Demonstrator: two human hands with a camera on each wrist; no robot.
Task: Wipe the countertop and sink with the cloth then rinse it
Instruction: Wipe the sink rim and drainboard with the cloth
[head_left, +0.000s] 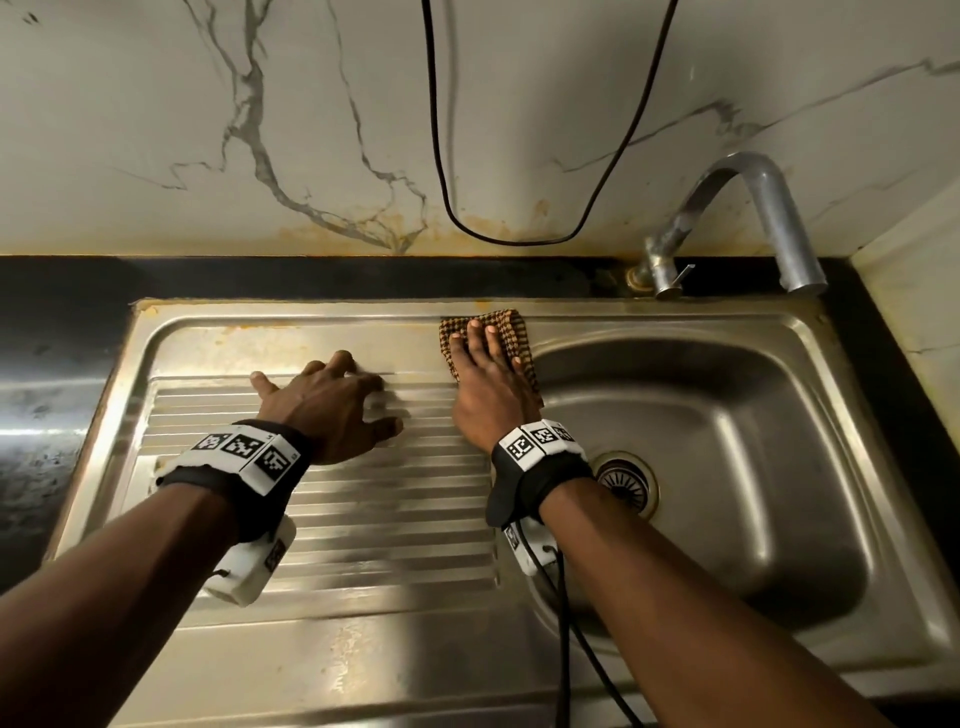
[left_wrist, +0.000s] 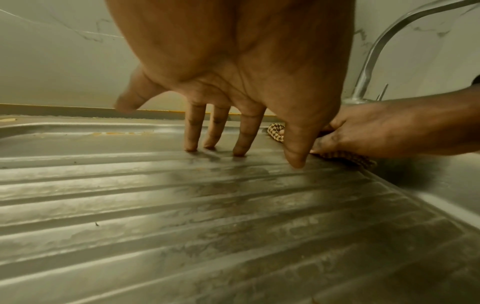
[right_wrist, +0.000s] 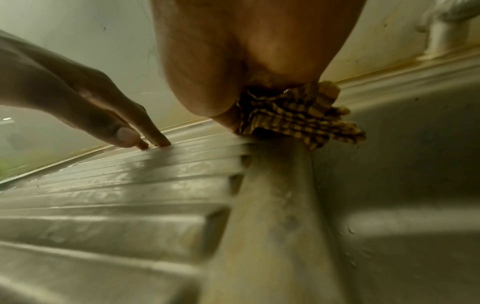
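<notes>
Two forearms reach in from the near edge, one wrist camera strapped on each. Taking the sink (head_left: 810, 332) as landmark: its one steel unit fills the counter, a ribbed drainboard (head_left: 363, 519) to the left of the basin, one drain (head_left: 623, 480) in the basin floor, one curved tap (head_left: 748, 218) behind the basin's far rim. The dark countertop (head_left: 57, 332) borders the sink on the left and behind. One black cable (head_left: 514, 240) loops down the marble wall behind the sink.

The left hand (head_left: 327, 410) stands on the drainboard, fingers spread and propped on their tips, holding nothing. The right hand (head_left: 491, 379) lies with straight fingers flat on the one checked cloth (head_left: 506, 319), pressing it onto the far end of the ridge between drainboard and basin.

As a judgement: the cloth overhangs the basin lip, so a stroke toward the basin could slide it off the ridge from under the palm. The steel looks damp, so the braced fingertips might skid. Orange staining along the sink's back rim may resist a light pass.
</notes>
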